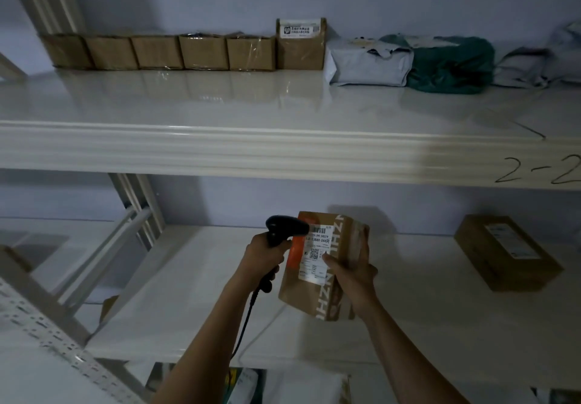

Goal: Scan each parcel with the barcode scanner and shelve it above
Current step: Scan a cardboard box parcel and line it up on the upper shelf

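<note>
The left hand (265,254) grips the black barcode scanner (284,230), its nose at the white label of the brown cardboard parcel (323,265) held by the right hand (352,273), below the white upper shelf (220,149), whose front half lies bare before a back row of cardboard boxes (182,51).
</note>
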### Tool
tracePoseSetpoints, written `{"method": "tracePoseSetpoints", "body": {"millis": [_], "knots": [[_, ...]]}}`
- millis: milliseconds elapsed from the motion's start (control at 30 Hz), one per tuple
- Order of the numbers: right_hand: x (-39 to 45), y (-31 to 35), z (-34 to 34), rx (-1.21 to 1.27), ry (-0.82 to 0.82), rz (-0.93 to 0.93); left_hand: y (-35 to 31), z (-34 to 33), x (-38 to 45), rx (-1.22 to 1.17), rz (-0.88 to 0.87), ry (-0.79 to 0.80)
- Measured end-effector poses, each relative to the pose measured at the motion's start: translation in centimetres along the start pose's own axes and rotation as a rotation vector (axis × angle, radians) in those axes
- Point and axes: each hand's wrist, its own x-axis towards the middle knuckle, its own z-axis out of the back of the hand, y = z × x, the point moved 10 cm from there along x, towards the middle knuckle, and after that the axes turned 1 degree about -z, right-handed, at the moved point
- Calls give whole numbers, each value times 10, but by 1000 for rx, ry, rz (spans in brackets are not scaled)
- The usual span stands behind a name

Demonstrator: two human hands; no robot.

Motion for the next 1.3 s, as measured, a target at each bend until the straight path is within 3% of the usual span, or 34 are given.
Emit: {"method": "tracePoseSetpoints", "body": {"millis": [300,1000,1100,1300], "knots": [[3,-1,8,-49,-78,-22,0,4,-7,-29,62,12],[8,-7,2,-70,-34,10,-4,1,-7,-47,-4,19],[8,-7,4,-61,-31,-11,15,3,4,-61,-4,6],[16,-11,14,-85,-30,-37,114,19,26,-84,217,-174]]}}
